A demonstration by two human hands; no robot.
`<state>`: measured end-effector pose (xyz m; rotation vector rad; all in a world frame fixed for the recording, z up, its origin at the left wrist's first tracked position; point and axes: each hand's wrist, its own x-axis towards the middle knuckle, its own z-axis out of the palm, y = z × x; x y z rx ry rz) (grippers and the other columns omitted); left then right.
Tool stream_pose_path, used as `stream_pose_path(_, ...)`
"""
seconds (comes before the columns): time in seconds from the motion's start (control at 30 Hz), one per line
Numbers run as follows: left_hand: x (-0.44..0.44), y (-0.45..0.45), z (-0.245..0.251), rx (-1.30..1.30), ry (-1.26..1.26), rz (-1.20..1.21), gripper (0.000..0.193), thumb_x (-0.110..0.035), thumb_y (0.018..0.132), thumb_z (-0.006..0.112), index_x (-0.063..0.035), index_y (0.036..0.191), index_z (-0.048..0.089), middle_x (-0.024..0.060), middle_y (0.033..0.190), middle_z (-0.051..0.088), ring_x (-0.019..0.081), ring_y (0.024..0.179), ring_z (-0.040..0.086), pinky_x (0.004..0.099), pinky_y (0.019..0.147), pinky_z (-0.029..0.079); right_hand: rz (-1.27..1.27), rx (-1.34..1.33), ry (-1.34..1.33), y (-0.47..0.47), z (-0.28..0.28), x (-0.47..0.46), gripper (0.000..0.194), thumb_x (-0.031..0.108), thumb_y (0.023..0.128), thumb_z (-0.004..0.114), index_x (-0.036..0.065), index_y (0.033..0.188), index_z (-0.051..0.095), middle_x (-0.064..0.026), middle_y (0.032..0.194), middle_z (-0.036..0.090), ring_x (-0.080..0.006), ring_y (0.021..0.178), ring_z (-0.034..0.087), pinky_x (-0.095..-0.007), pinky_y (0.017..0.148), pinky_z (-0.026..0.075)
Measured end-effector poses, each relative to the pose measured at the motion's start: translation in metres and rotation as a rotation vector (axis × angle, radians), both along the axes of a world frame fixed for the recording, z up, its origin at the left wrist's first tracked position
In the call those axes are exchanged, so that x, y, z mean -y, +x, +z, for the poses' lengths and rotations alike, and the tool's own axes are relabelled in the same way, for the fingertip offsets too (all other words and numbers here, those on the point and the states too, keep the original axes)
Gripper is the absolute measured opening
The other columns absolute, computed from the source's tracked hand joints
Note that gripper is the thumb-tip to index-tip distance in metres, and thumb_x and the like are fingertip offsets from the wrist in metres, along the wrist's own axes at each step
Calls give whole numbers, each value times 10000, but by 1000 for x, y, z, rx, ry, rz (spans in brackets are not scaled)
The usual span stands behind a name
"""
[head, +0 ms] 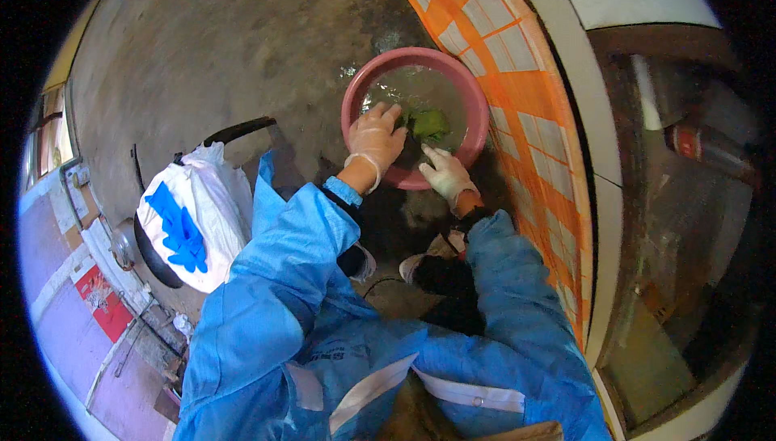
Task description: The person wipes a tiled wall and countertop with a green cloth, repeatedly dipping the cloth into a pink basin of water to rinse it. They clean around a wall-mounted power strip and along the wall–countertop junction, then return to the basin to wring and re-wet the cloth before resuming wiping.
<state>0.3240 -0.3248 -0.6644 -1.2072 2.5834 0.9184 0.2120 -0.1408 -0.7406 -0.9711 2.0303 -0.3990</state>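
A round pink plastic basin [414,179] of cloudy water stands on the floor before me. Bright green leaves [429,122] lie in the water near its middle, some hidden below the surface. My left hand [377,138], in a thin translucent glove, reaches over the near left rim with its fingers apart, just left of the leaves. Over the near right rim comes my right hand [447,175], gloved too, its fingers spread and their tips close to the leaves. Nothing shows held in either hand; whether the fingertips touch the leaves is unclear.
An orange-and-white checked cloth [515,71] hangs along the cabinet on the right, close to the basin. A white cloth or bag [224,216] with blue gloves [182,232] on it covers a seat at the left. The concrete floor [242,47] is wet around the basin.
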Motion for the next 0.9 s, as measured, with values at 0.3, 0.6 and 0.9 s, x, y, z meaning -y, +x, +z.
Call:
stream_pose_path(0.3,63,7,8,-402,-18,110,438,-334,897,650,-116,1277,639,151,1317,606,326,1217,570,415,1036,446,176,-249,235,1,-43,51,677,483,889,594,284,1509,410,-217,1607,232,-417,1456,257,-480,1176,264)
stream_pose_path(0.6,103,30,44,-439,82,270,463,-333,920,655,-80,1306,621,159,1354,597,309,1275,549,370,1067,423,333,-282,407,-8,-50,60,621,434,915,554,220,1487,444,-103,1627,248,-296,1501,199,-519,1200,183)
stream_pose_path(0.9,105,34,58,-407,107,351,474,-363,922,640,-86,1306,626,168,1356,597,318,1285,542,369,1068,417,273,-171,386,-28,-60,58,676,486,900,553,243,1513,406,-102,1653,173,-374,1504,175,-558,1207,156)
